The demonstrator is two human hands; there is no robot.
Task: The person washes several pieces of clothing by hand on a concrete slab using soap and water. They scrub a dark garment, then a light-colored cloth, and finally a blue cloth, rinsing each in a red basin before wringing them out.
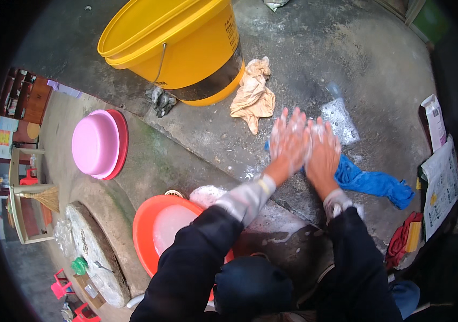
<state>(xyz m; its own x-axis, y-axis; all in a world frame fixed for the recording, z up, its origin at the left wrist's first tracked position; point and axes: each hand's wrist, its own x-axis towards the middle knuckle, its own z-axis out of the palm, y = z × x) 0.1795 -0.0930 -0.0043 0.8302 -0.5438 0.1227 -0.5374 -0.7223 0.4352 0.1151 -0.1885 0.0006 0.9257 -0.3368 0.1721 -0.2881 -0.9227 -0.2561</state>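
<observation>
My left hand and my right hand are side by side, fingers stretched forward and coated in white foam. Their inner edges meet or nearly meet. Neither appears to grip anything, though the palms are hidden. A wet blue cloth lies twisted on the concrete below them and stretches out to the right. Part of it is hidden by my hands. Just past my right fingertips lies a flat patch covered in suds. Beyond my left hand, a crumpled beige cloth rests near a large yellow bucket.
An orange-red basin of soapy water stands by my left arm, partly covered. Farther left are a pink basin on a red one, and a round concrete slab. A printed bag and red cloth lie right. Suds wet the concrete step edge.
</observation>
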